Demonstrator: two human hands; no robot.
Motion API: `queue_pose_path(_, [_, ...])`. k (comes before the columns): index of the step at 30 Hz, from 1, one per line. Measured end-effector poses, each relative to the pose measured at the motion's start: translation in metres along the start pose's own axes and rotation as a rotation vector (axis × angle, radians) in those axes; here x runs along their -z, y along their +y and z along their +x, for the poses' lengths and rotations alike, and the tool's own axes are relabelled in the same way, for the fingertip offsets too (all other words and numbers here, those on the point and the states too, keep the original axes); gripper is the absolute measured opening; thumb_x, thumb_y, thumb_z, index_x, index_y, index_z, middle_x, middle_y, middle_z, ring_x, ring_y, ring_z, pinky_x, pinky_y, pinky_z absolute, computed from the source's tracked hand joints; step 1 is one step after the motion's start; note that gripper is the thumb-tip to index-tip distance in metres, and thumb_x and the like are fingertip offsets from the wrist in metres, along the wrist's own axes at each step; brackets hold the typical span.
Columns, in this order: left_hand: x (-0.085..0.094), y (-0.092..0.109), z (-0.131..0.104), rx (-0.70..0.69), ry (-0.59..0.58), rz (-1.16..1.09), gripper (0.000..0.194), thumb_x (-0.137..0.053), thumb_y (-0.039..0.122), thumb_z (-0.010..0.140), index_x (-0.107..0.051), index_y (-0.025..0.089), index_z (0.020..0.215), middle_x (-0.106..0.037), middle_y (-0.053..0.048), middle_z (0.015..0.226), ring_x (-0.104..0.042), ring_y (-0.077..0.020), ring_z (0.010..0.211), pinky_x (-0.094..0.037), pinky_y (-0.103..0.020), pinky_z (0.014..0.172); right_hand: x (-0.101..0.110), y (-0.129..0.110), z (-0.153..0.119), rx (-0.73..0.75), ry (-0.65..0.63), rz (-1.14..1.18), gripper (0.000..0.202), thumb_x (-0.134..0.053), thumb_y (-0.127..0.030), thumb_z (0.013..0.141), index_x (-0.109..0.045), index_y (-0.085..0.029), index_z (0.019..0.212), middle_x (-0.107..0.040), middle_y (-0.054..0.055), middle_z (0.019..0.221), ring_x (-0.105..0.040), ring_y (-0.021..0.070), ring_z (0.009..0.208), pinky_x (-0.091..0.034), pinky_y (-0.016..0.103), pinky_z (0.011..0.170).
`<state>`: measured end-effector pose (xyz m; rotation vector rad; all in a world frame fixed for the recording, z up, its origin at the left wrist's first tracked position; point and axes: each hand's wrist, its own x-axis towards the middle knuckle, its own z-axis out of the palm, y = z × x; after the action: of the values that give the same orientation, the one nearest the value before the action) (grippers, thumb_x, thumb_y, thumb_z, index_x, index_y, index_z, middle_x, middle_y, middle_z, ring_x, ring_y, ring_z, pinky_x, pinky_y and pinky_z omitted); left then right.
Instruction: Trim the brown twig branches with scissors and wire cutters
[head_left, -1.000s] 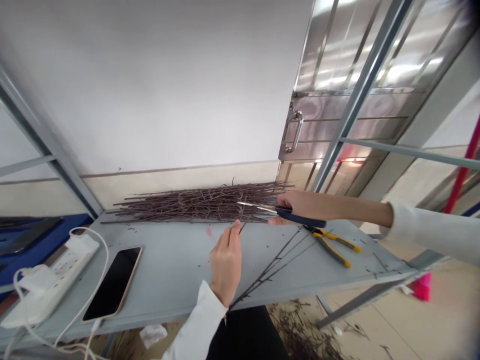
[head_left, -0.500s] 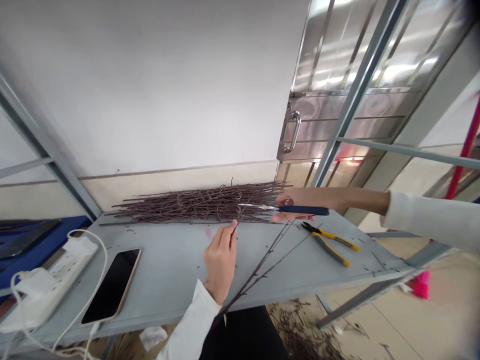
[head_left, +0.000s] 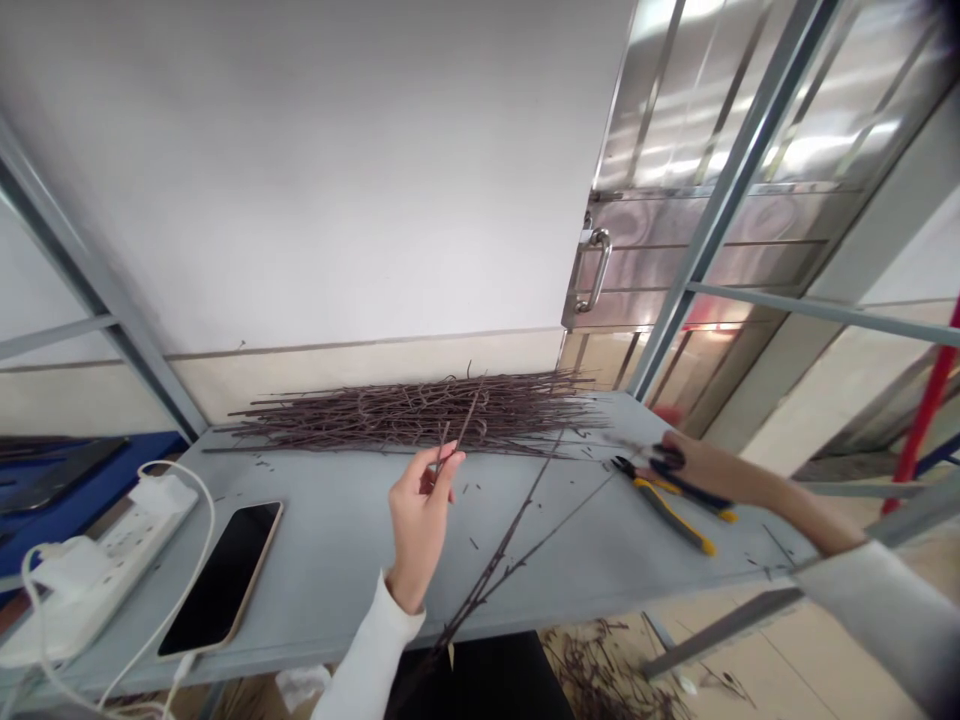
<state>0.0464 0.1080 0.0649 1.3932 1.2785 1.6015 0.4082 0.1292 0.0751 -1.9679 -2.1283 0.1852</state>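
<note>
My left hand [head_left: 420, 510] is closed, pinching a short, dark twig [head_left: 469, 418] that points up and away. A second thin piece stands beside it at the fingertips. My right hand [head_left: 701, 470] is closed around a slim hand tool with dark blue handles [head_left: 709, 497]; its metal end is smeared by motion, so its exact kind is unclear. Under it lie yellow-and-grey pliers [head_left: 675, 518] on the table. Two long, branching twigs [head_left: 501, 560] slant up from my lap across the table's front edge, touched by neither hand.
A heap of dark twigs [head_left: 360, 415] lies along the wall on the grey table [head_left: 337, 540]. At left are a phone [head_left: 221, 580], a white power strip [head_left: 112, 570] and cables. Metal posts [head_left: 731, 150] frame the table. Twig scraps [head_left: 600, 675] litter the floor.
My right hand has drawn the tool away to the right and down, over the pliers. My left hand has shifted slightly left and turned the twig upright. Small bits now lie on the table.
</note>
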Motion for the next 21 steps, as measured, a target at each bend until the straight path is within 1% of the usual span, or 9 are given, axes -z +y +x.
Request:
queue_pose_path(3, [0.002, 0.003, 0.001, 0.048, -0.048, -0.078, 0.027, -0.063, 0.041, 0.08, -0.068, 0.017, 0.092, -0.072, -0.005, 0.081, -0.048, -0.0058, 0.045, -0.039, -0.017, 0.041, -0.044, -0.013, -0.015, 0.022, -0.1, 0.052, 0.019, -0.057, -0.036, 0.072, -0.041, -0.026, 0.072, -0.063, 0.007, 0.07, -0.061, 0.0262, 0.065, -0.044, 0.035, 0.061])
queue_pose_path(5, [0.004, 0.005, 0.001, 0.07, -0.083, -0.118, 0.028, -0.063, 0.04, 0.079, -0.067, 0.016, 0.093, -0.073, -0.006, 0.08, -0.046, -0.0055, 0.043, -0.037, -0.017, 0.039, -0.067, -0.029, -0.019, 0.038, -0.12, 0.07, 0.015, -0.058, -0.032, 0.07, -0.046, -0.026, 0.077, -0.064, 0.006, 0.073, -0.063, 0.0271, 0.071, -0.046, 0.036, 0.066])
queue_pose_path(8, [0.005, 0.008, 0.002, 0.099, -0.103, -0.16, 0.03, -0.064, 0.04, 0.078, -0.066, 0.014, 0.092, -0.073, -0.008, 0.078, -0.045, -0.0052, 0.042, -0.035, -0.017, 0.038, -0.087, -0.046, -0.015, 0.055, -0.14, 0.09, 0.02, -0.058, -0.033, 0.068, -0.051, -0.023, 0.083, -0.065, 0.007, 0.081, -0.064, 0.0275, 0.083, -0.048, 0.038, 0.077])
queue_pose_path(10, [0.005, 0.009, 0.002, 0.117, -0.1, -0.175, 0.031, -0.064, 0.039, 0.077, -0.066, 0.013, 0.092, -0.073, -0.008, 0.077, -0.045, -0.0052, 0.042, -0.034, -0.016, 0.037, -0.09, -0.048, -0.011, 0.08, -0.133, 0.142, 0.025, -0.056, -0.039, 0.071, -0.052, -0.022, 0.089, -0.066, 0.009, 0.091, -0.063, 0.0264, 0.09, -0.048, 0.037, 0.084])
queue_pose_path(11, [0.005, 0.009, 0.002, 0.123, -0.096, -0.177, 0.031, -0.065, 0.039, 0.076, -0.066, 0.013, 0.092, -0.072, -0.008, 0.076, -0.045, -0.0051, 0.041, -0.034, -0.016, 0.036, -0.09, -0.044, -0.01, 0.086, -0.103, 0.175, 0.027, -0.054, -0.042, 0.074, -0.052, -0.021, 0.092, -0.065, 0.01, 0.095, -0.062, 0.0262, 0.093, -0.047, 0.037, 0.085])
queue_pose_path(13, [0.005, 0.01, 0.002, 0.129, -0.084, -0.175, 0.031, -0.065, 0.039, 0.076, -0.066, 0.013, 0.092, -0.072, -0.008, 0.076, -0.045, -0.0051, 0.041, -0.034, -0.016, 0.036, -0.088, -0.029, -0.009, 0.075, 0.01, 0.224, 0.03, -0.048, -0.047, 0.079, -0.051, -0.022, 0.096, -0.063, 0.011, 0.098, -0.061, 0.0272, 0.096, -0.047, 0.04, 0.088])
queue_pose_path(16, [0.005, 0.009, 0.001, 0.121, -0.067, -0.156, 0.03, -0.066, 0.039, 0.075, -0.067, 0.013, 0.092, -0.072, -0.008, 0.075, -0.046, -0.0054, 0.041, -0.035, -0.016, 0.036, -0.084, 0.008, -0.014, -0.014, 0.19, 0.15, 0.027, -0.045, -0.047, 0.081, -0.051, -0.024, 0.096, -0.061, 0.014, 0.102, -0.058, 0.0334, 0.102, -0.042, 0.047, 0.094])
queue_pose_path(18, [0.005, 0.009, -0.001, 0.107, -0.06, -0.139, 0.03, -0.066, 0.039, 0.076, -0.068, 0.014, 0.092, -0.072, -0.008, 0.076, -0.047, -0.0057, 0.042, -0.036, -0.016, 0.036, -0.083, 0.033, -0.019, -0.059, 0.18, 0.076, 0.027, -0.045, -0.046, 0.082, -0.052, -0.024, 0.096, -0.059, 0.018, 0.108, -0.055, 0.0379, 0.108, -0.039, 0.049, 0.096])
queue_pose_path(21, [0.005, 0.009, -0.005, 0.1, -0.044, -0.116, 0.029, -0.067, 0.039, 0.075, -0.069, 0.015, 0.091, -0.072, -0.007, 0.075, -0.047, -0.0059, 0.042, -0.037, -0.016, 0.036, -0.087, 0.06, -0.023, -0.132, 0.083, 0.066, 0.028, -0.046, -0.048, 0.081, -0.053, -0.024, 0.094, -0.058, 0.023, 0.11, -0.055, 0.0417, 0.109, -0.04, 0.05, 0.094])
